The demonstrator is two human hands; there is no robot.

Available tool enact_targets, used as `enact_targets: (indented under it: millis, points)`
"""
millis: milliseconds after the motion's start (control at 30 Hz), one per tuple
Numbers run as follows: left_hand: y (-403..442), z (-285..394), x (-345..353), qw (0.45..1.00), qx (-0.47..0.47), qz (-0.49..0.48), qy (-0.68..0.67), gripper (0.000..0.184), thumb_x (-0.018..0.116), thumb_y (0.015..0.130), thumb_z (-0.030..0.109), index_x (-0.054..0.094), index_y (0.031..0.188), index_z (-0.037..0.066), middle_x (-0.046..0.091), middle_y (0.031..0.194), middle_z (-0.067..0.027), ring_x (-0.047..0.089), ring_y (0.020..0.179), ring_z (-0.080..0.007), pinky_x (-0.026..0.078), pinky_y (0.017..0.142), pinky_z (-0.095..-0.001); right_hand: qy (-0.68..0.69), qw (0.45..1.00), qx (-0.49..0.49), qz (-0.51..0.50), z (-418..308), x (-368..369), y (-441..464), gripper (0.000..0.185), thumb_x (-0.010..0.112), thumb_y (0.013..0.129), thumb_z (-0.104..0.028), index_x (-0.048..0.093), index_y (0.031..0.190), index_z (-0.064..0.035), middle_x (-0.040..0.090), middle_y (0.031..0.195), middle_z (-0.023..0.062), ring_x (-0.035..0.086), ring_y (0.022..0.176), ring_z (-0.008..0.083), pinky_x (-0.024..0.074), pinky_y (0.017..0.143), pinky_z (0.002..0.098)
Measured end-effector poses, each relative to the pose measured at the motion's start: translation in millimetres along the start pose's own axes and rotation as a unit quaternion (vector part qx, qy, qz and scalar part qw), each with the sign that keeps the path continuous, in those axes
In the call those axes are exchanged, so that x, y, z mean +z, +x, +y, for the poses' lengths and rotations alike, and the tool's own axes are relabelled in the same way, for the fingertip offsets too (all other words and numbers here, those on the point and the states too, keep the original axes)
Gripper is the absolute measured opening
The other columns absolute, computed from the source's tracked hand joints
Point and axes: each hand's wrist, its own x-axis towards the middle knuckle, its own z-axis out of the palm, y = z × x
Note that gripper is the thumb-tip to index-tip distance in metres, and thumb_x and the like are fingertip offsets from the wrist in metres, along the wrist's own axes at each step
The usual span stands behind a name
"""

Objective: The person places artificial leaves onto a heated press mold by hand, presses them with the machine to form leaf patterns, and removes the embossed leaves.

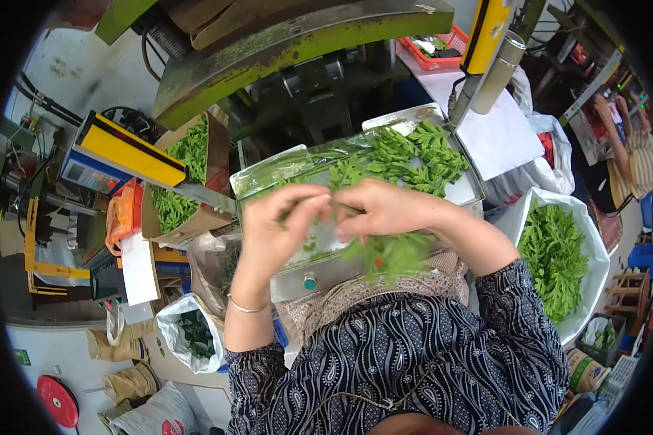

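Note:
Both of my hands meet over the front of a metal tray (453, 190) at the machine. My left hand (283, 221) is closed, its fingertips pinching near a thin green stem. Touching it or nearly so, my right hand (374, 209) is closed round the stem of a leafy green sprig (392, 255), which hangs blurred below the fingers. More green leaves (421, 159) lie in a pile on the right part of the tray, behind my right hand. Clear film covers the tray's back left part.
Yellow guard posts (132, 152) flank the tray, with a green press frame (297, 54) above. A cardboard box (214, 156) of leaves stands left, a white sack (595, 254) of leaves right. A red basket (453, 36) sits behind. Another person (635, 159) is far right.

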Motion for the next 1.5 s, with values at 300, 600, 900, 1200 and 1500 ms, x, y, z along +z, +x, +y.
enact_targets:
  millis: [300,600,900,1200,1500]
  points:
    - [6.7,-5.4,0.9,0.989,-0.066,0.120,-0.054,0.008,0.063,0.083,-0.002,0.067,0.090,-0.001,0.067,0.072,-0.0098,0.049,0.047,-0.0073,0.040,0.042,-0.0166,0.216,0.970,0.096,0.057,43.1,7.6,-35.8,0.016,0.058,0.089,-0.011,0.061,0.100,-0.0005,0.060,0.070,0.0049,0.056,0.058,0.0107,0.0426,0.054,0.0210]
    - [14.8,-25.9,-1.9,0.991,-0.114,0.068,-0.019,0.018,0.064,0.082,0.000,0.065,0.100,-0.001,0.068,0.081,-0.0112,0.057,0.056,-0.0107,0.044,0.046,-0.0198,0.367,0.923,0.059,0.102,60.0,17.6,-46.0,0.025,0.049,0.097,-0.025,0.060,0.090,-0.0043,0.050,0.068,-0.0012,0.044,0.055,0.0066,0.0350,0.049,0.0199]
    - [-18.1,-4.4,29.0,0.951,0.135,-0.043,0.275,0.046,0.063,0.078,-0.002,0.052,0.122,0.004,0.066,0.092,-0.0081,0.056,0.064,-0.0153,0.046,0.054,-0.0247,0.312,0.948,-0.005,0.057,57.2,21.7,-35.2,0.023,0.044,0.098,-0.021,0.056,0.084,-0.0072,0.045,0.064,-0.0029,0.044,0.054,0.0075,0.0353,0.048,0.0186]
    - [-43.3,1.9,11.7,0.940,0.152,-0.221,0.209,0.013,0.059,0.084,0.005,0.048,0.088,0.008,0.054,0.066,-0.0017,0.050,0.048,-0.0132,0.040,0.039,-0.0258,0.119,0.978,-0.024,-0.171,23.5,13.0,-44.1,0.025,0.039,0.099,-0.018,0.048,0.077,-0.0091,0.051,0.062,0.0021,0.046,0.049,0.0085,0.0382,0.042,0.0222]
    - [-69.9,-6.1,1.8,0.918,0.151,-0.364,0.054,0.017,0.064,0.075,0.003,0.050,0.081,0.011,0.043,0.053,0.0009,0.040,0.043,-0.0124,0.031,0.040,-0.0257,-0.069,0.937,0.068,-0.335,-15.4,21.4,-53.0,0.017,0.044,0.093,-0.008,0.040,0.076,-0.0047,0.050,0.060,0.0097,0.048,0.049,0.0270,0.0410,0.047,0.0365]
